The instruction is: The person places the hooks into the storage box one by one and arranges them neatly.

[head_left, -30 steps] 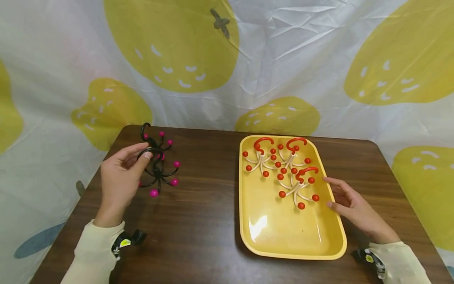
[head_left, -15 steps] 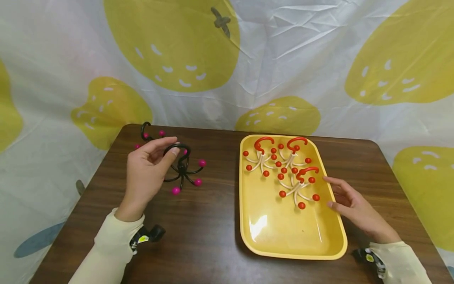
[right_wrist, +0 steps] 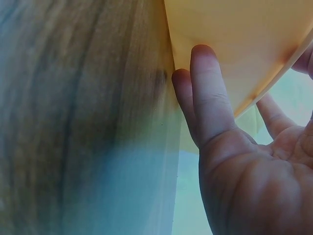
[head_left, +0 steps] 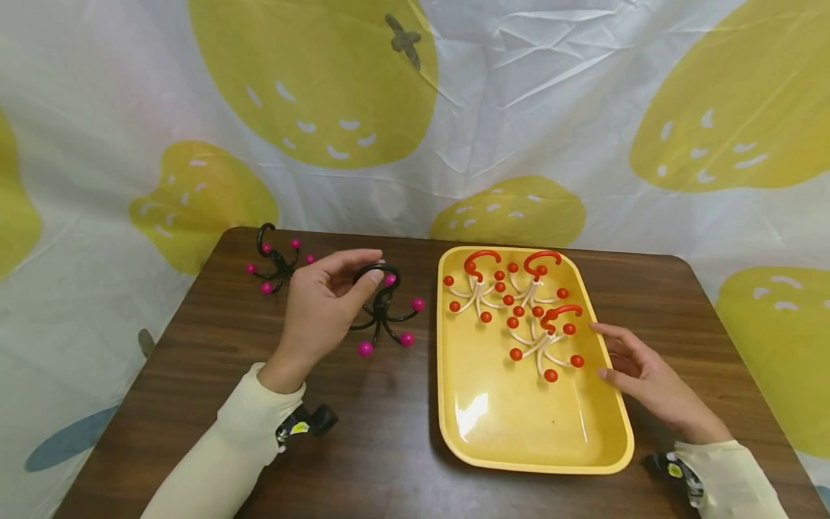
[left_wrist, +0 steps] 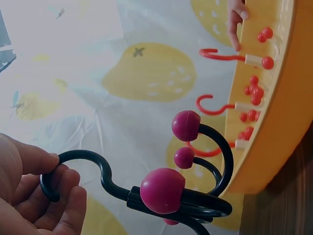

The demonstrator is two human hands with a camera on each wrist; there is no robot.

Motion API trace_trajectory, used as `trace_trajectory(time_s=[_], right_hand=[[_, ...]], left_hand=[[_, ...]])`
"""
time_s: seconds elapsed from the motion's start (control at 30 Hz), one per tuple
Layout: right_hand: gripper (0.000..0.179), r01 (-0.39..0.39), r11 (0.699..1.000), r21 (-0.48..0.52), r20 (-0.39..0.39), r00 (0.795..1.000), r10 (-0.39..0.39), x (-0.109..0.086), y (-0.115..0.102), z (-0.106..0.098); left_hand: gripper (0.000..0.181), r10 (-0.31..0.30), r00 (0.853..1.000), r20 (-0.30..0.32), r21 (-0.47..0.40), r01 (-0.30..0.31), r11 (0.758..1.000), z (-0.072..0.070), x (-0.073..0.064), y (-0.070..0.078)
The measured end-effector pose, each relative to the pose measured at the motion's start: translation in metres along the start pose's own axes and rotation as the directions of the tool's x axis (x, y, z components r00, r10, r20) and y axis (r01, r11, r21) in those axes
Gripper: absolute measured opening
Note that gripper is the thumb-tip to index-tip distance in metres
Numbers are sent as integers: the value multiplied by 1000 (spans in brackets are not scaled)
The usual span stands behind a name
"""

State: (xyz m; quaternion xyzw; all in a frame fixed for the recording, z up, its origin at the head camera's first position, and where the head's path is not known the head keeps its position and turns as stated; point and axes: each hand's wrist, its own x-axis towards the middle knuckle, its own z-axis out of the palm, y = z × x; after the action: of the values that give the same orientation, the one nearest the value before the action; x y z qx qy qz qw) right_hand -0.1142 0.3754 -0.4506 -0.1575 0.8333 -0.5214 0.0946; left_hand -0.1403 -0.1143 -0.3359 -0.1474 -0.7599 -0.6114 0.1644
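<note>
My left hand [head_left: 318, 310] pinches the curved top of a black multi-armed hanging hook [head_left: 381, 306] with pink ball tips, left of the yellow tray [head_left: 443, 375]. In the left wrist view, thumb and fingers hold the crook of this black hook [left_wrist: 105, 174], and its balled arms point away from the hand. At the tray's right side, my right hand [head_left: 655, 378] touches the rim. The right wrist view has fairly straight fingers [right_wrist: 208, 93] against the tray's outer wall. Inside the tray stand three red-and-white hooks [head_left: 478, 290] with red ball tips, grouped toward the back.
Another black hook [head_left: 280, 263] with pink balls stands on the brown wooden table [head_left: 363, 447] at the back left. Behind the table hangs a white cloth [head_left: 480, 115] with a yellow fruit print. The tray's raised rim faces the held hook.
My left hand has lifted the nearer black hook away from the other one and carried it right, toward the tray. My right hand and the tray have stayed in place.
</note>
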Motion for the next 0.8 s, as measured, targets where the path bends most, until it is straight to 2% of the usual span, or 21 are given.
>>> trace_trajectory(time_s=[0.33,0.53,0.8], right_hand=[[67,12,1000,4,-7,1000,-12,-1,0,1],[67,-1,1000,-9,-12,1000,1,-2,0,1],[67,-7,1000,-15,-12,1000,7,0,2,0]], left_hand=[[22,13,997,76,-37,-10,999,35,3,2],[23,-14,990,140,-114,30,993,59,5,3],[22,-41,978,207,-142,72,987,86,3,3]])
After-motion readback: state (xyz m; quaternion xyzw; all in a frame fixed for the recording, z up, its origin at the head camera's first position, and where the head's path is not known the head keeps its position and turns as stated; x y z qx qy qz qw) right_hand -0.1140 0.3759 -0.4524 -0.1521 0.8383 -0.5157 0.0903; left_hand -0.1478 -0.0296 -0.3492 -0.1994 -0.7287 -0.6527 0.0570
